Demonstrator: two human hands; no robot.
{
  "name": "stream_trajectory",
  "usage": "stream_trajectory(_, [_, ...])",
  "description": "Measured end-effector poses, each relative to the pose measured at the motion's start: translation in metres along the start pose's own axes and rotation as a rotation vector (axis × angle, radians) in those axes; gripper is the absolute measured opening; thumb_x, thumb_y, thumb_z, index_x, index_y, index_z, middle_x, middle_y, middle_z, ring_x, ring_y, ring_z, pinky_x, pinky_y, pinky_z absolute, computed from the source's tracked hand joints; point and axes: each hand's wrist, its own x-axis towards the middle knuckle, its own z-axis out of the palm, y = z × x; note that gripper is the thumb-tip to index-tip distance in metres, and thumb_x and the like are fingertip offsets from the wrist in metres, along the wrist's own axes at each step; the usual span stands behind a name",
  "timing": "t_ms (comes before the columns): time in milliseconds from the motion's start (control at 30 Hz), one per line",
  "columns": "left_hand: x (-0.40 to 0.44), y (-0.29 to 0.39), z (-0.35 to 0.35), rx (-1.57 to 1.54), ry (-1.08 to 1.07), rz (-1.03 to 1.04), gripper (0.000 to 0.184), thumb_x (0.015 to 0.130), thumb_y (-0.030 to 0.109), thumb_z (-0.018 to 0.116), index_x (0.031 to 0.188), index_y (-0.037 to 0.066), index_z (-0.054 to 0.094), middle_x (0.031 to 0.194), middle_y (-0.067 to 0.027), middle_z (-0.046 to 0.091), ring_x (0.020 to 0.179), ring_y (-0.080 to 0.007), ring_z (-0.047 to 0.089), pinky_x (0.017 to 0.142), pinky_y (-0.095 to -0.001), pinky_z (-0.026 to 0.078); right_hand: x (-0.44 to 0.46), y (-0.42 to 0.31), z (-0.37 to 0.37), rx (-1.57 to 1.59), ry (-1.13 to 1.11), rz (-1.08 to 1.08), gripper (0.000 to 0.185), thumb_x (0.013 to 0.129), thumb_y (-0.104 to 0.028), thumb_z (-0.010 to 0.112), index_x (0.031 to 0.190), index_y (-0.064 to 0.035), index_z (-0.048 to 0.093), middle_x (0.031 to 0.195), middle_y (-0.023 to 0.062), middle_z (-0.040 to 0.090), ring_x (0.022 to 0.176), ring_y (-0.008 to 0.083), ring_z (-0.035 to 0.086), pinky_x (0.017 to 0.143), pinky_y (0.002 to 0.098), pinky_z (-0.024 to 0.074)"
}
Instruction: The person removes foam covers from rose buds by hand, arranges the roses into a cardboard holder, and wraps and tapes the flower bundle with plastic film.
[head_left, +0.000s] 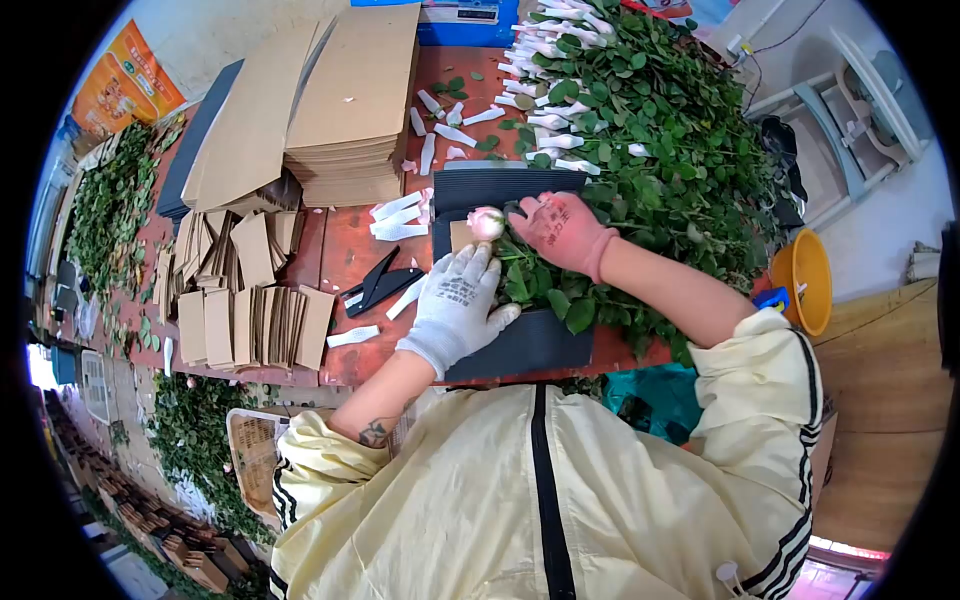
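A pale pink rose [486, 223] lies on a small piece of cardboard over a dark corrugated sheet [530, 345]. My left hand [458, 298], in a white-grey glove, rests flat just below the bloom, its fingertips at the flower's lower edge. In a pink glove, my right hand [562, 230] is just right of the rose with its fingers curled, above green leaves; what they hold, if anything, is hidden. A black stapler [380, 285] is left of my left hand, near white mesh sleeves [398, 217].
Tall cardboard stacks [345, 155] stand at the back left, small cardboard pieces [265, 320] below them. A large heap of leafy roses [660, 130], several in white sleeves, covers the right. An orange bucket [802, 282] is at the far right.
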Motion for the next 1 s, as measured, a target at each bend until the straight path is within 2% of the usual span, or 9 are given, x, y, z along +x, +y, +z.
stream_trajectory(267, [-0.001,0.003,0.010,0.077,0.031,0.015,0.065,0.087,0.050,0.049,0.128,-0.001,0.050,0.140,-0.0213,0.040,0.132,-0.0328,0.035,0.109,-0.0432,0.024,0.011,-0.001,0.029,0.160,0.013,-0.032,0.035,0.080,-0.020,0.053,0.113,-0.0097,0.057,0.099,0.0091,0.059,0.087,0.0247,0.061,0.075,0.0359,0.0468])
stream_trajectory(367, [-0.002,0.003,0.012,0.059,0.068,0.016,0.063,0.087,0.048,0.049,0.127,-0.001,0.051,0.139,-0.0221,0.040,0.132,-0.0338,0.035,0.110,-0.0437,0.023,0.011,-0.005,0.034,0.153,0.052,-0.050,0.032,0.079,-0.020,0.053,0.109,-0.0107,0.057,0.098,0.0085,0.059,0.086,0.0252,0.060,0.075,0.0351,0.0464])
stream_trajectory(467, [-0.008,0.004,0.008,0.000,0.130,0.036,0.063,0.082,0.044,0.057,0.124,-0.003,0.051,0.137,-0.0233,0.042,0.131,-0.0357,0.036,0.109,-0.0454,0.025,0.010,-0.008,0.050,0.203,0.220,-0.078,0.017,0.075,-0.020,0.053,0.091,-0.0127,0.053,0.084,0.0082,0.056,0.077,0.0268,0.060,0.066,0.0379,0.0469])
stream_trajectory(567, [0.006,0.009,-0.014,0.006,0.174,0.061,0.078,0.073,0.041,0.067,0.130,-0.005,0.041,0.139,-0.0244,0.038,0.130,-0.0385,0.034,0.108,-0.0470,0.025,0.012,-0.008,0.063,0.183,0.272,-0.089,0.014,0.078,-0.018,0.050,0.089,-0.0132,0.055,0.082,0.0061,0.055,0.072,0.0245,0.059,0.062,0.0372,0.0460])
stream_trajectory(633, [0.015,0.006,-0.014,0.042,0.152,0.018,0.083,0.073,0.042,0.067,0.134,-0.005,0.038,0.140,-0.0246,0.036,0.132,-0.0389,0.032,0.109,-0.0468,0.024,0.010,-0.009,0.044,0.162,0.043,-0.078,0.027,0.081,-0.018,0.049,0.105,-0.0143,0.059,0.104,0.0066,0.060,0.087,0.0239,0.062,0.071,0.0346,0.0485])
stream_trajectory(733, [0.016,-0.001,0.002,0.068,0.105,0.008,0.084,0.074,0.048,0.064,0.133,-0.006,0.038,0.141,-0.0242,0.036,0.133,-0.0377,0.030,0.110,-0.0464,0.022,0.006,0.001,0.015,0.202,-0.127,-0.059,0.035,0.081,-0.023,0.054,0.114,-0.0147,0.057,0.115,0.0086,0.059,0.095,0.0257,0.062,0.076,0.0366,0.0492])
stream_trajectory(833, [0.016,-0.001,0.003,0.072,0.067,-0.014,0.085,0.076,0.050,0.062,0.134,-0.006,0.038,0.142,-0.0239,0.035,0.134,-0.0384,0.029,0.110,-0.0465,0.021,-0.015,0.026,-0.020,0.349,-0.032,-0.058,0.043,0.080,-0.029,0.057,0.120,-0.0145,0.054,0.115,0.0095,0.059,0.095,0.0272,0.062,0.079,0.0383,0.0493])
stream_trajectory(900, [0.017,0.003,0.003,0.086,0.073,-0.024,0.084,0.076,0.050,0.062,0.133,-0.007,0.038,0.142,-0.0235,0.035,0.134,-0.0387,0.029,0.110,-0.0473,0.020,-0.021,0.059,-0.037,0.402,0.178,0.011,0.047,0.079,-0.034,0.058,0.122,-0.0149,0.053,0.114,0.0097,0.059,0.094,0.0270,0.062,0.081,0.0371,0.0491])
stream_trajectory(1000, [0.016,0.003,0.003,0.116,0.077,0.001,0.082,0.076,0.048,0.061,0.132,-0.007,0.040,0.141,-0.0241,0.035,0.132,-0.0394,0.030,0.110,-0.0504,0.018,-0.010,0.142,-0.035,0.464,0.321,0.159,0.041,0.080,-0.030,0.056,0.118,-0.0136,0.055,0.109,0.0118,0.061,0.097,0.0284,0.061,0.085,0.0381,0.0478])
